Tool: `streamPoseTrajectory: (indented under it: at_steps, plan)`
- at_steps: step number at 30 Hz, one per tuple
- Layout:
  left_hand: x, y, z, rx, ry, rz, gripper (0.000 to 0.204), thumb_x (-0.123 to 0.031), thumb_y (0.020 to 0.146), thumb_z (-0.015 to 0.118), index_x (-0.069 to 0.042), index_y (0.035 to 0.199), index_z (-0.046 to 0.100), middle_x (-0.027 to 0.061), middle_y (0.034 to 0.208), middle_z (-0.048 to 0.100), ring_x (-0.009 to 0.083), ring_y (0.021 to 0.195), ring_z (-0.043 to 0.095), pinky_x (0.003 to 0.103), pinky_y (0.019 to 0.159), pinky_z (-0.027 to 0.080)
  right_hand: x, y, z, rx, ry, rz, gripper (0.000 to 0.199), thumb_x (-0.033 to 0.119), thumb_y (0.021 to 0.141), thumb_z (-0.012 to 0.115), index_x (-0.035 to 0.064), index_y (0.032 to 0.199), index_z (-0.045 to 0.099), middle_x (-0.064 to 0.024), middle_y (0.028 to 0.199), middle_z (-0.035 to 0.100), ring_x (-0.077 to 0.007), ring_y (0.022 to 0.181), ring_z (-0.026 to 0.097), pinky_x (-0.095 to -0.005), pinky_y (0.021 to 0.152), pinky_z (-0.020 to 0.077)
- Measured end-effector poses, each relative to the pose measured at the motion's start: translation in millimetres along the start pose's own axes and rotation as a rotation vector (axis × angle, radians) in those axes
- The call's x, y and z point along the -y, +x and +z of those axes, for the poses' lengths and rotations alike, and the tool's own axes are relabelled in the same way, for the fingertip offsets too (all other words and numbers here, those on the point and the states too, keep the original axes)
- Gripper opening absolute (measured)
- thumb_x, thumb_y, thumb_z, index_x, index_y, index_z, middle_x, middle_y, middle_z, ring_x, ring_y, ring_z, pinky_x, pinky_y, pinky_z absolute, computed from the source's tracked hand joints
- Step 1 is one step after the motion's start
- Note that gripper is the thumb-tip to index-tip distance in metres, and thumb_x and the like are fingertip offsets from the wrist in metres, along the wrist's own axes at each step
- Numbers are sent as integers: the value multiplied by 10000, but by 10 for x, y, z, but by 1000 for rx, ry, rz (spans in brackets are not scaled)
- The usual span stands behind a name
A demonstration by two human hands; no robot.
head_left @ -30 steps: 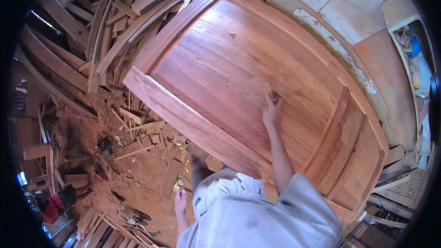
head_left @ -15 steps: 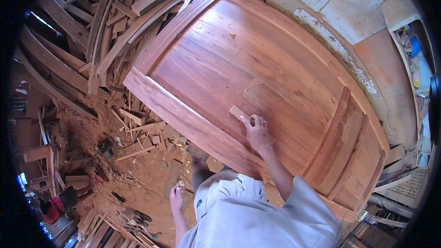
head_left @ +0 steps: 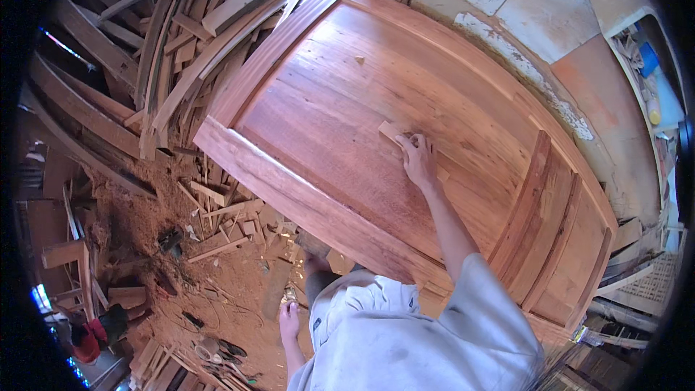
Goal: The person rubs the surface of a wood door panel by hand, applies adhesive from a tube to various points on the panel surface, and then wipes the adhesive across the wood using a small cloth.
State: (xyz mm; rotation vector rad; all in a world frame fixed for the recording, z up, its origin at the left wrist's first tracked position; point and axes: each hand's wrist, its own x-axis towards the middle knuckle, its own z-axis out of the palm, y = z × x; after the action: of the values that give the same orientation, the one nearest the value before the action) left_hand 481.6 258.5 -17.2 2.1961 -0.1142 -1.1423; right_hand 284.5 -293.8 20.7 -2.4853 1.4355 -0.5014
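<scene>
Reddish-brown framed wooden panel (head_left: 311,108): lies broad face up across the centre of the frame and into its right half.
Rubbing: smoothing the panel's face by hand seems to be the step in hand; a next stroke would call for a flat-held block, even pressure and care near the raised border.
Panel's long axis: slants from upper left to lower right, its edges bowed by the lens; the end with two dark red-brown crossbars (head_left: 520,200) points to the lower right, the plain end to the upper left.
Flat, pale tan rectangular block (head_left: 389,131): on the panel's inner face, near mid-frame; its visible end points to the upper left. A pale edge past the wrist is probably its other end, so its long axis would run roughly with the panel's.
Right hand (head_left: 420,159): clamped on the block, fingers bent over it.
Left hand (head_left: 289,322): low in the frame, left of centre, beside the off-white shorts (head_left: 362,293) and apart from the panel; fingers curled, though I cannot tell whether they hold anything.
Small tan chip (head_left: 359,59): on the panel, upper middle.
Heap of brown wood offcuts (head_left: 195,51): upper left.
Dusty brown floor (head_left: 239,297): lower left, strewn with scraps.
</scene>
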Motion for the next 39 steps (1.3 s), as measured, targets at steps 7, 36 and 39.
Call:
streamPoseTrajectory:
  at_steps: [7,36,39]
  plan:
    - [-27,-65,-72,3,94,-35,380,-261,988,499,57,1195,522,134,1012,643,189,953,636,289,808,508,-191,-279,-60,-132,330,247,415,78,867,590,201,1264,594,-177,1084,531,-358,1015,522,-490,923,411]
    - [-762,461,-134,84,173,-1,341,-257,989,505,18,1186,544,130,1063,630,176,971,619,304,819,515,-492,759,363,-173,-76,320,514,72,814,567,292,1278,577,-186,1123,536,-380,1076,510,-525,988,380]
    - [-759,484,-137,97,178,-1,336,-254,990,505,19,1181,544,128,1078,620,171,974,615,296,820,516,-561,682,281,-147,-140,312,530,67,808,574,292,1288,568,-174,1126,539,-365,1075,518,-528,996,371]
